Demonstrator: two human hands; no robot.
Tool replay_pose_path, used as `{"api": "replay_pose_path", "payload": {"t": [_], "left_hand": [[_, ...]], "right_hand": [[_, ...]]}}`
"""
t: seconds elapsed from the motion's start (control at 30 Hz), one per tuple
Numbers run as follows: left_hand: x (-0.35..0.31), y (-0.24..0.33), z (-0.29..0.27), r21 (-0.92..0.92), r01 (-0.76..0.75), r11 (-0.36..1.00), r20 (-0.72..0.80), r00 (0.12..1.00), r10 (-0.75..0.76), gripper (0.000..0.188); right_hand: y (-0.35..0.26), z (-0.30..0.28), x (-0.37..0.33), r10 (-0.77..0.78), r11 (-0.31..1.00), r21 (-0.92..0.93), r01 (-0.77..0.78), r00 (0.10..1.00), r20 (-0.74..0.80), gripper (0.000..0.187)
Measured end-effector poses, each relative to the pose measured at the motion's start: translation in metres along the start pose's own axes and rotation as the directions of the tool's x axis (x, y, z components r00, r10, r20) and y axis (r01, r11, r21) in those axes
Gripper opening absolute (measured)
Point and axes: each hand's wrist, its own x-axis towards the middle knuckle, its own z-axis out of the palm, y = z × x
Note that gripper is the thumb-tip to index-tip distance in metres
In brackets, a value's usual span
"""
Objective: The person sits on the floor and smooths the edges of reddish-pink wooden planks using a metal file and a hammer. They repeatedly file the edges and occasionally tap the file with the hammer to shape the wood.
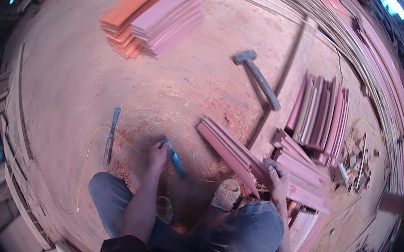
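Note:
My left hand [159, 155] is closed around one end of a flat blue-grey metal blade [176, 161]; motion blurs its exact kind. My right hand [277, 177] has its fingers curled over the near end of a reddish wooden board [232, 148]. That board slants away to the left, with a second strip lying close along it. Left of my left hand, a chisel-like tool [110, 137] with a flared metal end lies on the floor. Farther out, a hammer [259, 77] with a dark head and handle rests on the floor.
Orange and pink boards [150, 14] are stacked at the far left. Bundled strips [321, 113] and loose boards [303, 170] lie at the right, near a long plank [290, 76]. A yellow cord [86, 162] curves across the floor, and reddish shavings [224, 108] are scattered about.

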Motion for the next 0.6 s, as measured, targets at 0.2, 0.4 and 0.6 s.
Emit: {"api": "replay_pose_path", "payload": {"t": [0.2,0.4,0.6], "left_hand": [[-0.024,-0.036,-0.006,0.746,-0.470,0.472,0.154,0.811,0.565,0.045],[-0.065,-0.031,0.008,0.639,-0.756,-0.140,0.725,0.531,0.440,0.040],[-0.046,-0.026,0.002,0.598,-0.795,-0.104,0.778,0.544,0.315,0.036]], "right_hand": [[0.053,-0.039,0.003,0.063,0.996,0.061,-0.062,0.998,-0.022,0.028],[0.058,-0.051,0.029,0.087,0.992,0.098,-0.079,0.994,-0.072,0.028],[0.051,-0.055,0.032,0.106,0.990,0.099,-0.102,0.994,-0.036,0.025]]}}
